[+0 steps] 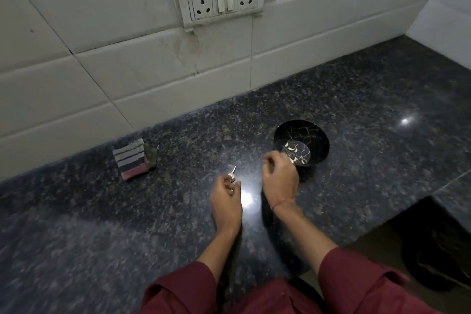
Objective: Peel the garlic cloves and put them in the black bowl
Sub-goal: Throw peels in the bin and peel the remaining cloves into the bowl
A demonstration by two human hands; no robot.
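A black bowl [316,135] with gold veining stands on the dark granite counter and holds several peeled white garlic cloves [293,153]. My left hand [225,196] grips a small garlic bulb [232,176] with a short stem pointing up. My right hand [279,176] hovers at the bowl's near-left rim, its fingers curled; I cannot see whether it pinches anything.
A folded striped cloth [131,159] lies by the tiled wall at the left. A socket panel [221,2] sits on the wall above. The counter [382,99] drops away at its front right edge, where a dark object lies on the floor.
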